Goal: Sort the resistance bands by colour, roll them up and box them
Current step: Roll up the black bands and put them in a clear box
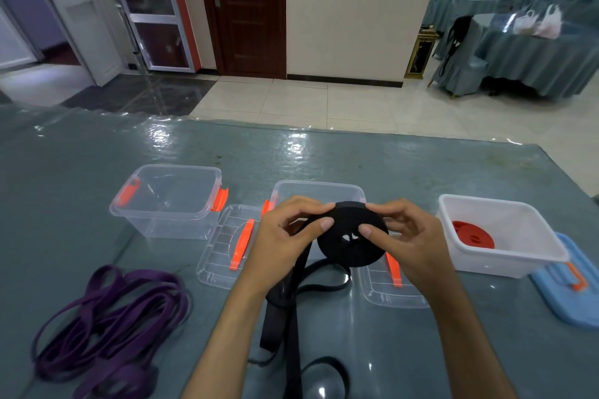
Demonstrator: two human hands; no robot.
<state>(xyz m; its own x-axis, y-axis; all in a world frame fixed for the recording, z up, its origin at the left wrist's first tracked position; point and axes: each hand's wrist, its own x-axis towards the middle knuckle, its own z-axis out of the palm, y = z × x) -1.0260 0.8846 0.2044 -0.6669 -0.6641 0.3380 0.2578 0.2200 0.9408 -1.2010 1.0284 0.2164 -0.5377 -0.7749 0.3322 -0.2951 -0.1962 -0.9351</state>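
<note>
Both hands hold a black roll (351,244) of resistance band above the table, in front of the middle clear box (319,193). My left hand (285,236) pinches its left edge with thumb and fingers. My right hand (405,236) pinches its right side. The loose black tail (293,311) hangs down to the table between my forearms. A heap of purple bands (110,324) lies at the front left. A rolled red band (473,235) sits inside the white box (505,261) on the right. An empty clear box (168,201) stands at the left.
Two clear lids with orange handles lie flat, one (223,248) between the clear boxes and one (389,288) under my right wrist. A blue lid (567,291) rests by the white box. The table (389,165) has a glossy teal cover.
</note>
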